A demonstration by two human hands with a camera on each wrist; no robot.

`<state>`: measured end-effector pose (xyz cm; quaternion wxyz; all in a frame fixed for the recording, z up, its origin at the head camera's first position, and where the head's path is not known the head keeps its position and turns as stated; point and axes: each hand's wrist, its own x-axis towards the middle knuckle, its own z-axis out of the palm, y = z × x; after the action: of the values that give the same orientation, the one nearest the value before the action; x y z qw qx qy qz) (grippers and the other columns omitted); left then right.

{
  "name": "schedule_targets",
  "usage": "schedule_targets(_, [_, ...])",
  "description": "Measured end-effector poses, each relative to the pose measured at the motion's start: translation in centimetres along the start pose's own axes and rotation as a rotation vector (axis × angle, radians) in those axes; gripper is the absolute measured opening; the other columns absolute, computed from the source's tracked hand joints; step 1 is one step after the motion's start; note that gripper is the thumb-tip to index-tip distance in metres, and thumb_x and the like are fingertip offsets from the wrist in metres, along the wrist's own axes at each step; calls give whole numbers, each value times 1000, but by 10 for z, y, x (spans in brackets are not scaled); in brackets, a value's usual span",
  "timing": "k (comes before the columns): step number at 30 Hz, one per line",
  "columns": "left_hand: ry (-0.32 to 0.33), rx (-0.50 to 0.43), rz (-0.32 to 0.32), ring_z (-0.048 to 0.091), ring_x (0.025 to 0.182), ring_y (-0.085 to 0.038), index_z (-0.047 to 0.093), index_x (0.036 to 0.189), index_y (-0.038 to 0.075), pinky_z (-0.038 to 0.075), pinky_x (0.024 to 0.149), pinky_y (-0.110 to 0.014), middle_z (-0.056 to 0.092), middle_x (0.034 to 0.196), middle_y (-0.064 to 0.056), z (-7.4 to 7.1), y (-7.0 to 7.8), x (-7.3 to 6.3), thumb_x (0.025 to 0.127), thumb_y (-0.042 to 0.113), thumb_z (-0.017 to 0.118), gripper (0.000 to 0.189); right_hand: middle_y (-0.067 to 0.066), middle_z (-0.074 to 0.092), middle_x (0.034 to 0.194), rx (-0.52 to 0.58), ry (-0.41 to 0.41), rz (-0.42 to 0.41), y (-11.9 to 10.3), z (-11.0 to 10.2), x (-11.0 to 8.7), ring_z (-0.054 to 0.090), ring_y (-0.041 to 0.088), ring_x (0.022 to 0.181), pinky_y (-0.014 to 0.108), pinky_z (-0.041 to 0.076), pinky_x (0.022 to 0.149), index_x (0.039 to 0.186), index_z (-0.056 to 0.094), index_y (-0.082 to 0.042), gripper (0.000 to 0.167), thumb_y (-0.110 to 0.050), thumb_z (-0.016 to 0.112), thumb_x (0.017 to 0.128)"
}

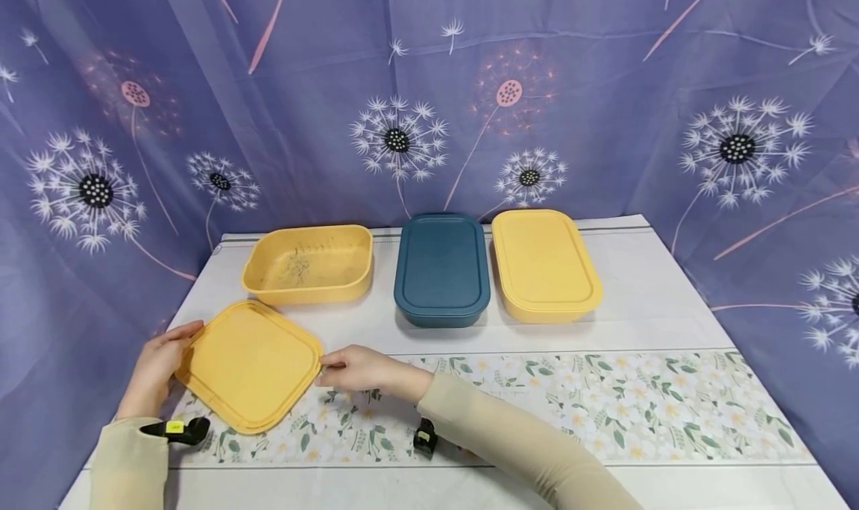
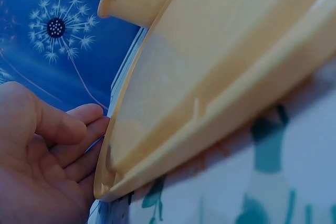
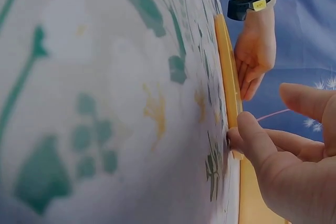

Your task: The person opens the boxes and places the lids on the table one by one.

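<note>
A yellow lid point(image 1: 251, 364) lies turned at an angle on the table's left side, its raised rim facing up. My right hand point(image 1: 356, 368) pinches its right corner between thumb and fingers; in the right wrist view the thumb point(image 3: 254, 135) is at the lid's edge point(image 3: 229, 82). Along the opposite edge, my left hand point(image 1: 156, 364) has relaxed fingers against the outside of the rim. The left wrist view shows those fingers point(image 2: 86, 148) partly hidden behind the lid point(image 2: 157, 145). Just behind the lid stands an uncovered yellow container point(image 1: 335, 290).
A dark blue container with its lid on point(image 1: 443, 268) stands at the back middle. To its right is a yellow lidded container point(image 1: 546, 264). A white cloth with a floral band point(image 1: 624, 398) covers the table, and a purple dandelion curtain point(image 1: 302, 85) hangs behind and at both sides.
</note>
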<state>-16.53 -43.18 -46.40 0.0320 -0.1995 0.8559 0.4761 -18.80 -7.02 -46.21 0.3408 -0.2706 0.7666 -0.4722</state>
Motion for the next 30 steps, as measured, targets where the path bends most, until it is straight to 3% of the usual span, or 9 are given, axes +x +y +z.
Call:
schedule_targets(5, [4, 3, -15, 25, 143, -46, 29, 156, -2, 32, 111, -52, 24, 159, -30, 0, 1, 1, 107, 17, 26, 52, 9, 58, 143, 39, -16, -17, 1, -3, 3, 55, 18, 129, 25, 48, 101, 146, 51, -1, 51, -27, 59, 103])
schedule_targets(8, [0, -13, -29, 23, 144, -47, 27, 156, -2, 25, 115, -60, 22, 160, -29, -1, 2, 2, 108, 17, 26, 52, 9, 59, 142, 52, -12, -16, 1, -3, 6, 56, 18, 128, 26, 49, 100, 146, 52, -1, 50, -27, 59, 103])
schedule_targets(16, [1, -38, -30, 20, 145, -48, 27, 157, -1, 22, 117, -61, 20, 161, -29, -1, 3, 4, 108, 20, 26, 53, 9, 56, 145, 54, 21, 7, -1, -4, 11, 54, 20, 131, 27, 47, 104, 145, 53, 0, 50, -28, 60, 103])
schedule_targets(30, [4, -50, 36, 16, 147, -48, 27, 156, -2, 17, 118, -61, 20, 161, -28, -7, -6, 12, 110, 34, 34, 60, 8, 50, 151, 102, 28, 16, 0, -6, 20, 51, 24, 134, 30, 46, 106, 146, 51, -1, 50, -26, 58, 104])
